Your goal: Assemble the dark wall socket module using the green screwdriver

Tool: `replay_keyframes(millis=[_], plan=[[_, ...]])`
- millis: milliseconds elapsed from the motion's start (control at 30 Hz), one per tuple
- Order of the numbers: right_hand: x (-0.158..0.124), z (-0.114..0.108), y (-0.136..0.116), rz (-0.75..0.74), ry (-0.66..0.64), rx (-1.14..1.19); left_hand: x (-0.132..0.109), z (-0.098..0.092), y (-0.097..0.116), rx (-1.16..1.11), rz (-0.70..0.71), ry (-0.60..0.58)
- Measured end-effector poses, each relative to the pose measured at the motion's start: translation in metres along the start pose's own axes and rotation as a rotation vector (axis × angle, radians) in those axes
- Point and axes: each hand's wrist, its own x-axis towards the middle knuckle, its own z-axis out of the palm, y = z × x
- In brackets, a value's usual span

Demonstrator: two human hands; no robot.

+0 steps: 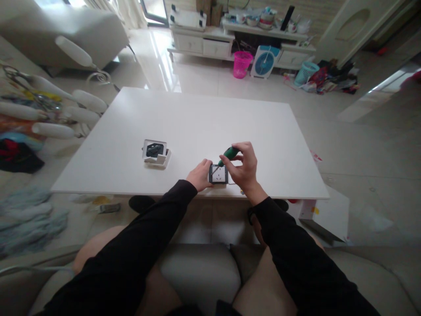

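A wall socket (219, 176) with a white face and dark edges lies near the front edge of the white table. My left hand (200, 174) grips its left side, fingers and thumb closed on it. In my right hand (245, 166) is a screwdriver (230, 153) with a green handle, pinched between fingers and thumb. Its shaft slants down to the left, the tip at the left part of the socket's face. Whether the tip sits in a screw is too small to tell. A thin wire-like piece shows just right of the socket.
On the white table (197, 118), to the left, sit white plastic parts (157, 154) with a dark piece inside. Beyond the table are a pink basket (242, 65), a blue fan (264, 62) and a low cabinet (190, 44). A grey sofa seat (197, 267) is beneath me.
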Motion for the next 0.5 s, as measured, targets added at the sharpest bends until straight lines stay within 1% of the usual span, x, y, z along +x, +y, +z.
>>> replay_keyframes(millis=[167,267,400,500], plan=[[-0.004,0.005,-0.003,-0.120,-0.061,-0.023,0.001,0.004,-0.003,-0.038,0.004,0.010],[-0.005,0.007,-0.003,-0.167,-0.113,-0.015,0.003,0.006,-0.004,-0.046,-0.004,-0.001],[-0.006,0.010,-0.003,-0.128,-0.220,0.073,0.004,0.006,-0.004,-0.095,-0.021,-0.065],[-0.006,0.012,-0.002,-0.068,-0.246,0.126,0.004,0.005,-0.004,-0.130,-0.017,-0.098]])
